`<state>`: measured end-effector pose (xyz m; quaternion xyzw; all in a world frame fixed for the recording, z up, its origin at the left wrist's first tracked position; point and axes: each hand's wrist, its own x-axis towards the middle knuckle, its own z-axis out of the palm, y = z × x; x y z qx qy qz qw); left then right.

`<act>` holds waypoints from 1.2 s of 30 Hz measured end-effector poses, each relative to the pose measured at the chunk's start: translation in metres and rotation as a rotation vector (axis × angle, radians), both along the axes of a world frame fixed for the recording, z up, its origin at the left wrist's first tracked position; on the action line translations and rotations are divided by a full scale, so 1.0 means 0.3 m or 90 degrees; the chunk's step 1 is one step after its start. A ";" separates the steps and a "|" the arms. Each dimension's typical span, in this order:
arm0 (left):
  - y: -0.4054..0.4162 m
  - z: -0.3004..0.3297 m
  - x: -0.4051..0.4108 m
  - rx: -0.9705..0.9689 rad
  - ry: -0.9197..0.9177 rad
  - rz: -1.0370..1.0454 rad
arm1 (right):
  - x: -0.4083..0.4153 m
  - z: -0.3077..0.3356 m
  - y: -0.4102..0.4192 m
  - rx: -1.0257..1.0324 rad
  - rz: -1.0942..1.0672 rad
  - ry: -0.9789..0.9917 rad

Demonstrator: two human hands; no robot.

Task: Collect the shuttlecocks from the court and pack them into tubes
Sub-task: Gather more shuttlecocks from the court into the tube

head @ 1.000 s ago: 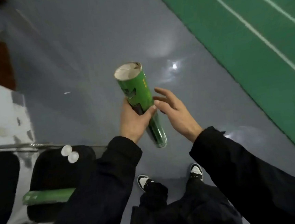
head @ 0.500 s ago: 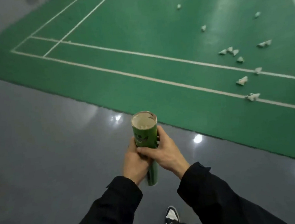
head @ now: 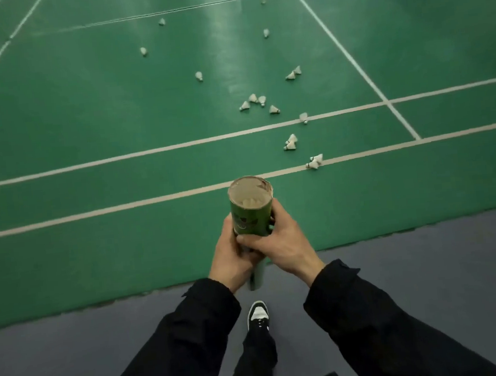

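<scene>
Both hands — left hand (head: pixel 231 256) and right hand (head: pixel 278 242) — clasp an upright, open-topped green tube (head: pixel 251 214) above the court's near edge, shuttlecocks (head: pixel 291 143) scattered well ahead by the white lines — tilting it while stooping could spill whatever is inside.

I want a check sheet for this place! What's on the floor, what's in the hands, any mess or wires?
Surface: green court with white lines; grey floor in front.
Job's things: open green tube, a shuttlecock visible inside; many shuttlecocks scattered on the court, the nearest on a line.
Clutter: nothing seen.
Hands: left hand and right hand both grip the tube, fingers curled round it.
Cables: nothing seen.
Surroundings: black sleeves, one shoe on the grey floor.
</scene>
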<state>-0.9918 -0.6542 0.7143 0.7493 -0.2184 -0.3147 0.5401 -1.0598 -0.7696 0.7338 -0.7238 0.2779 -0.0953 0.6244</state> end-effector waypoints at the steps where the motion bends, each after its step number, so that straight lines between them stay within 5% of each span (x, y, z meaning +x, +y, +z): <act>1: -0.080 -0.021 0.069 0.012 -0.018 -0.015 | 0.048 -0.005 -0.069 0.001 -0.027 0.004; 6: -0.461 -0.136 0.367 0.128 -0.143 -0.071 | 0.228 -0.006 -0.402 0.049 -0.143 -0.024; 9: -0.684 -0.118 0.451 0.182 -0.095 -0.069 | 0.324 -0.012 -0.612 0.032 -0.214 -0.041; 15: -1.179 -0.097 0.633 0.055 0.533 0.116 | 0.487 -0.104 -1.035 0.043 -0.341 -0.063; 18: -1.418 -0.078 0.704 0.009 0.664 0.085 | 0.578 -0.148 -1.250 0.075 -0.347 -0.072; 31: -2.118 -0.189 1.110 0.003 0.738 0.139 | 0.949 -0.256 -1.864 0.052 -0.238 0.017; 36: -2.326 -0.389 1.283 -0.019 0.720 0.194 | 1.060 -0.502 -2.074 0.022 -0.243 0.107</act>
